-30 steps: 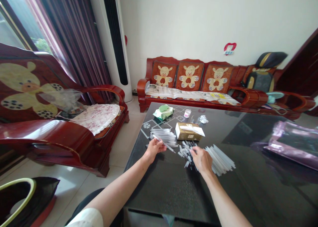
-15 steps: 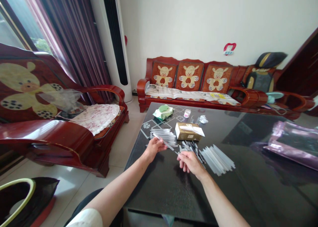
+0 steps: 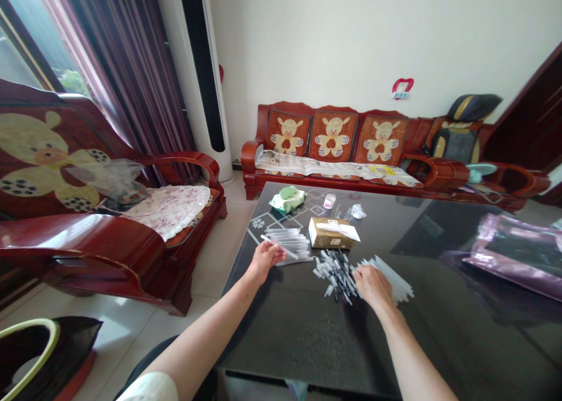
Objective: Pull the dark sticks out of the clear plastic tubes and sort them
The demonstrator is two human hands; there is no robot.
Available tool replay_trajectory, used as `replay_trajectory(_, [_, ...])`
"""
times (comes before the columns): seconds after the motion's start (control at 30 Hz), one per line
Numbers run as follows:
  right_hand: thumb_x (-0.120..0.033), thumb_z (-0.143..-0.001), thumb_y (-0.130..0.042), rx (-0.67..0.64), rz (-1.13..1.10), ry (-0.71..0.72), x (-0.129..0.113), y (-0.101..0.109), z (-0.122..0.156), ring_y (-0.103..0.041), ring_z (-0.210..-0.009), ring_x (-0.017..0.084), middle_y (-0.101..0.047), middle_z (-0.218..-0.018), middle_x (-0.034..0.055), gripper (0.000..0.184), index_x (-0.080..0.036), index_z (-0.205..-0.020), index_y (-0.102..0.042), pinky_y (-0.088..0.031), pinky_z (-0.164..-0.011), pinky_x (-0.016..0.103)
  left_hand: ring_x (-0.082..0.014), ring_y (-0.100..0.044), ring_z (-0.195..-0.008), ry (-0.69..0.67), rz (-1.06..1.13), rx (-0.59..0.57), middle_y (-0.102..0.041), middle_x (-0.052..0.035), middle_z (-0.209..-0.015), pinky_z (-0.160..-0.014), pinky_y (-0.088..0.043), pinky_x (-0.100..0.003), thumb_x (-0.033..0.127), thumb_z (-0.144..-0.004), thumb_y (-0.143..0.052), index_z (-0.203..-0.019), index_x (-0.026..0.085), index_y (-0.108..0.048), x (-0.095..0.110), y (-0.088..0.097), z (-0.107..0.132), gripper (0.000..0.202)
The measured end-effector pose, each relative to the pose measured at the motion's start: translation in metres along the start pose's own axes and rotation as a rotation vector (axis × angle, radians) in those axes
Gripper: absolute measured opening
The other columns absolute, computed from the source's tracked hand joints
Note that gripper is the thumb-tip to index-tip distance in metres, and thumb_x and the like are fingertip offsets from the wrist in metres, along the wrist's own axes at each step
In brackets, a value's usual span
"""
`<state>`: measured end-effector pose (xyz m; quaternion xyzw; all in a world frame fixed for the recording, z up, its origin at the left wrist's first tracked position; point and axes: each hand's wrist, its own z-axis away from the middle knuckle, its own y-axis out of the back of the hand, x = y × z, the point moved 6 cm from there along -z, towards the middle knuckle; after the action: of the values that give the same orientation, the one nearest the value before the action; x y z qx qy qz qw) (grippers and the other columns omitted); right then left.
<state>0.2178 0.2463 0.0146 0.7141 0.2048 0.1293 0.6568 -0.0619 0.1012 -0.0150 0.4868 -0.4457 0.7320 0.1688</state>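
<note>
My left hand (image 3: 266, 259) is closed in a pinch round a thin, whitish translucent tube (image 3: 287, 252) that slants down to the right. Just beyond it lies a pile of similar translucent tubes (image 3: 290, 237) on the dark table. My right hand (image 3: 373, 284) has its fingers curled together at the right edge of a heap of short black and whitish stick-like pieces (image 3: 336, 272). What those fingers hold, if anything, is hidden. Partly behind the right hand lies a second bundle of longer translucent tubes (image 3: 397, 278).
A gold tissue box (image 3: 331, 234) stands behind the heap. Farther back are a green wipes pack (image 3: 287, 199), a small white cup (image 3: 329, 201) and a crumpled white tissue (image 3: 358, 211). A purple plastic bag (image 3: 518, 254) lies at the right of the glossy black table (image 3: 298, 331).
My right hand has left the tube's lower end and moved right to the heap's edge, uncovering more of the heap. My left hand keeps the tube and has shifted slightly left.
</note>
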Motion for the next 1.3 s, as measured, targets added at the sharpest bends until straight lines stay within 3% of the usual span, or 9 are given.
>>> replay_trajectory(0.37, [-0.033, -0.087, -0.044, -0.017, 0.006, 0.069, -0.025, -0.009, 0.003, -0.067, -0.084, 0.025, -0.072, -0.094, 0.0119, 0.032, -0.023, -0.107, -0.067, -0.042, -0.062, 0.029, -0.0156, -0.066, -0.063, 0.021, -0.035, -0.076, -0.068, -0.0075, -0.074, -0.063, -0.055, -0.029, 0.031, -0.071, -0.073, -0.082, 0.015, -0.051, -0.006, -0.008, 0.006, 0.03])
replay_trajectory(0.6, [-0.033, -0.086, -0.046, 0.006, -0.057, 0.111, -0.039, -0.011, 0.006, -0.067, -0.085, 0.025, -0.073, -0.091, 0.0127, 0.031, -0.022, -0.106, -0.068, -0.043, -0.065, 0.029, -0.0161, -0.067, -0.066, 0.02, -0.053, -0.162, -0.069, -0.0082, -0.078, -0.064, -0.055, -0.028, 0.034, -0.071, -0.072, -0.088, 0.015, -0.051, -0.004, -0.017, 0.012, 0.033])
replay_trajectory(0.73, [-0.038, -0.09, -0.039, 0.059, -0.382, 0.211, -0.063, 0.003, 0.016, -0.067, -0.075, 0.022, -0.072, -0.08, 0.0089, 0.035, -0.021, -0.092, -0.069, -0.045, -0.066, 0.028, -0.0163, -0.067, -0.066, 0.052, -0.049, -0.22, -0.069, -0.0081, -0.079, -0.064, -0.054, -0.028, 0.034, -0.069, -0.075, -0.09, 0.015, -0.052, -0.005, -0.028, 0.019, 0.035])
replay_trajectory(0.83, [-0.049, -0.091, -0.034, -0.17, -0.805, 0.264, -0.091, -0.006, 0.027, -0.059, -0.049, 0.014, -0.065, -0.06, 0.0035, 0.045, -0.018, -0.079, -0.065, -0.043, -0.049, 0.024, -0.0164, -0.067, -0.068, 0.075, -0.052, -0.289, -0.069, -0.0088, -0.081, -0.066, -0.054, -0.029, 0.033, -0.068, -0.076, -0.09, 0.014, -0.055, -0.009, -0.038, 0.026, 0.036])
replay_trajectory(0.97, [-0.056, -0.084, -0.044, -0.483, -1.204, 0.143, -0.111, -0.029, 0.039, -0.052, -0.037, 0.01, -0.063, -0.057, 0.0008, 0.044, -0.015, -0.086, -0.06, -0.032, -0.032, 0.019, -0.0148, -0.065, -0.067, 0.087, -0.089, -0.34, -0.069, -0.0094, -0.083, -0.067, -0.053, -0.028, 0.033, -0.067, -0.078, -0.091, 0.012, -0.059, -0.013, -0.043, 0.029, 0.037])
replay_trajectory(1.13, [-0.053, -0.079, -0.055, -0.616, -1.369, 0.086, -0.109, -0.033, 0.041, -0.052, -0.037, 0.008, -0.062, -0.055, 0.0009, 0.041, -0.013, -0.08, -0.058, -0.033, -0.032, 0.015, -0.0136, -0.063, -0.069, -0.038, -0.112, -0.283, -0.067, -0.0081, -0.09, -0.068, -0.052, -0.029, 0.037, -0.072, -0.073, -0.114, 0.015, -0.059, 0.005, -0.027, 0.016, 0.049])
replay_trajectory(1.3, [-0.051, -0.081, -0.054, -0.735, -1.505, 0.053, -0.11, -0.033, 0.045, -0.046, -0.033, 0.006, -0.059, -0.053, -0.0012, 0.04, -0.012, -0.086, -0.059, -0.031, -0.03, 0.015, -0.0124, -0.061, -0.068, -0.091, -0.237, -0.36, -0.066, -0.0059, -0.082, -0.074, -0.051, -0.03, 0.035, -0.07, -0.074, -0.099, 0.011, -0.067, 0.02, -0.022, 0.011, 0.038])
